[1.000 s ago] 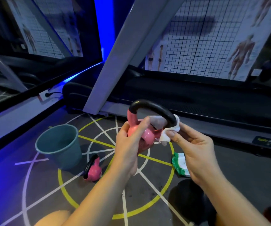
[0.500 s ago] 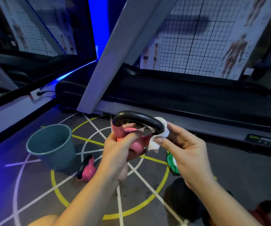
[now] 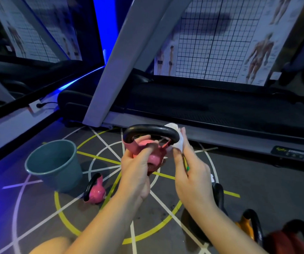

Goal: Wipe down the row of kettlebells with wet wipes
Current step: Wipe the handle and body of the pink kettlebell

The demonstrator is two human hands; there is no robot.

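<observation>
Curled left grip (image 3: 136, 171) holds pink kettlebell (image 3: 153, 156) aloft | right grip (image 3: 193, 173) pinches wet wipe (image 3: 177, 143) against black handle (image 3: 151, 130), 3 o'clock end | judged midway: kettlebells (image 3: 245, 228) at 5 o'clock pending

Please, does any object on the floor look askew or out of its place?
Yes. The small pink kettlebell appears to lie tipped on its side beside the bucket, instead of standing upright.

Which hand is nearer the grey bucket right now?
Left. The left hand, gripping the raised pink kettlebell, is just right of the bucket; the right hand, pinching the wipe against its handle, sits farther right.
</observation>
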